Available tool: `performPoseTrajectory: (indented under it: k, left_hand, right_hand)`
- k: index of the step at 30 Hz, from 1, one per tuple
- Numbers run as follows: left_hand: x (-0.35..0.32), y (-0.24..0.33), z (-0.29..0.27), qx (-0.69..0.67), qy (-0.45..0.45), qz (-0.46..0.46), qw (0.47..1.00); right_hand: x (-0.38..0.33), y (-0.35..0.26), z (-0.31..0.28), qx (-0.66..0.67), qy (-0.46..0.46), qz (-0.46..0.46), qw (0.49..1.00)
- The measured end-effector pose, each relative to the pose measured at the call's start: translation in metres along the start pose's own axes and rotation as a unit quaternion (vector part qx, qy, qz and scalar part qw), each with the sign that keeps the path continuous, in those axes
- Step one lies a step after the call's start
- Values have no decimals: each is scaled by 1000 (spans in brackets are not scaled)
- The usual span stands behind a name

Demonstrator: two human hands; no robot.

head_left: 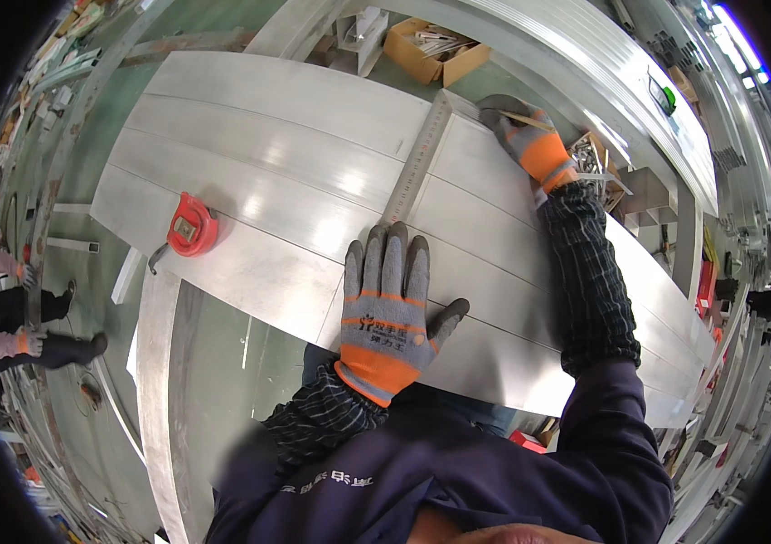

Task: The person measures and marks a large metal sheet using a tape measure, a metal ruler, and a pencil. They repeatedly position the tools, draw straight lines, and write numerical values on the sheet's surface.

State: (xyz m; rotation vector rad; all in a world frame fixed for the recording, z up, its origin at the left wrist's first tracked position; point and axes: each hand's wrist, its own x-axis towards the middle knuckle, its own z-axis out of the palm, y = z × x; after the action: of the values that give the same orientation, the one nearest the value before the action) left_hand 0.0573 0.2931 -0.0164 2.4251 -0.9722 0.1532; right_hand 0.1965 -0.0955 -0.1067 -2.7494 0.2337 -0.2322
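Cardboard box holds metal pieces.

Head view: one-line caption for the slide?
Gloved left hand presses a long steel ruler flat across grey aluminium panels; gloved right hand at its far end, red tape measure alongside.

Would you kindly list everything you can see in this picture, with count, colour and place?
metal panels: several, silver, side by side across the middle
ruler: one, steel, lying across the panels
tape measure: one, red, on the panels' left end
cardboard box: one, brown, on the floor beyond the panels
metal bars: many, silver, stacked at upper right
left hand: grey and orange glove, flat on the ruler's near end
right hand: grey and orange glove, at the ruler's far end, holding a pencil
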Motion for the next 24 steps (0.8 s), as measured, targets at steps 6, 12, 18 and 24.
performPoseTrajectory:
  k: [6,12,18,24]
  left_hand:
    - [-3,3,-6,24,-11,-31,999]
    - [5,3,2,11,-3,-24,1000]
    - [1,-1,3,6,28,-20,999]
    - [3,0,5,10,14,-24,1000]
  right_hand:
    - [-4,-76,-36,-19,-29,-27,999]
    - [-7,-53,-22,59,77,-25,995]
    - [-4,-71,-20,97,76,-4,992]
    - [-4,-65,-18,125,81,-8,989]
